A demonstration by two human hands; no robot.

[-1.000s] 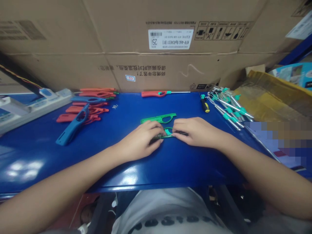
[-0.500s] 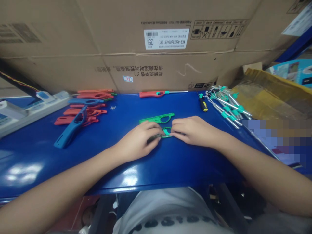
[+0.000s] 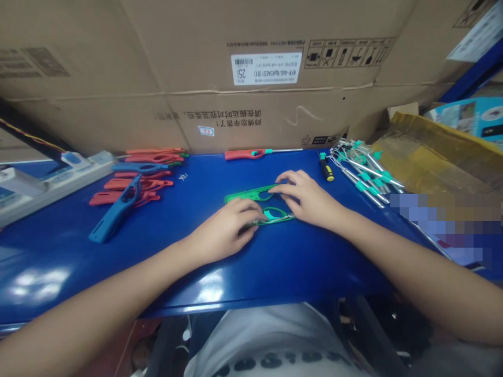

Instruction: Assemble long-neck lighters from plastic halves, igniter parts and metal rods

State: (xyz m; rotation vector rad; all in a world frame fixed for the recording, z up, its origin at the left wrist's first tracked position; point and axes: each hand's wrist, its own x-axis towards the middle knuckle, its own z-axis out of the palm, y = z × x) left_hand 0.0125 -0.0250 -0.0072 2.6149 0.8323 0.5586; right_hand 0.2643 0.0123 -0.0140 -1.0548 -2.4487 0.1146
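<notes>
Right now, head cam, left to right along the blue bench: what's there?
power strip → red plastic lighter casings → left hand → right hand → yellow-and-black screwdriver → bundle of metal rods with teal fittings

Bright pic, light coming from above, w/ white glare patches (image 3: 210, 290) on the glossy blue worktop (image 3: 275, 277) below & left of the L hand (image 3: 223, 233). Only soft, faint shadows under the R hand (image 3: 310, 199). Strong wide-angle bend toward the edges, cardboard box (image 3: 196, 68) bowing. Pixelated blur block (image 3: 444, 225) right of R hand. Hands fairly sharp, no real motion blur.
</notes>
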